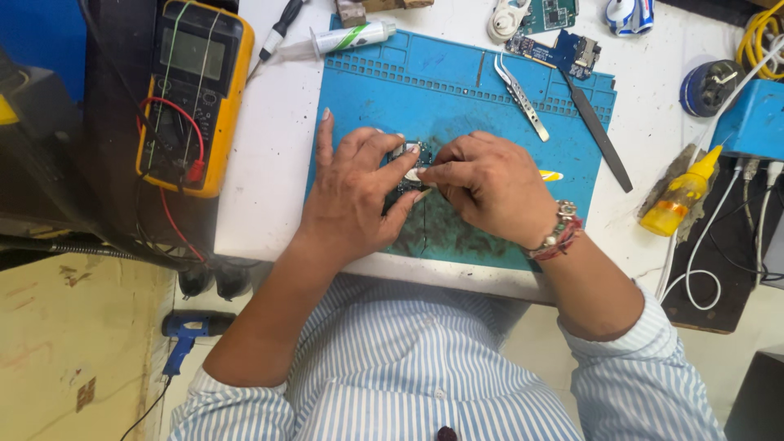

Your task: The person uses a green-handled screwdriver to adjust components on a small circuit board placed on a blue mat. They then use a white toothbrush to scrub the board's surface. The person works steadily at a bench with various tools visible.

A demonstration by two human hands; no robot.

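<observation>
Both hands meet over the blue work mat [457, 90]: your left hand [353, 196] pins the small circuit board [408, 152] flat, while your right hand [490, 186] pinches a small white part [413, 174] against it. Keep left-hand pressure steady; tweezers [520, 95] lie just beyond your right hand.

Work mat [457, 77]: blue, dark-smudged
Multimeter [194, 94]: yellow casing, red lead
Squeeze bottle [679, 196]: yellow
Shirt [416, 367]: blue-white stripes
Heat gun [189, 331]: blue

white bench [269, 204], blue mat [457, 82], multimeter [192, 94]
</observation>
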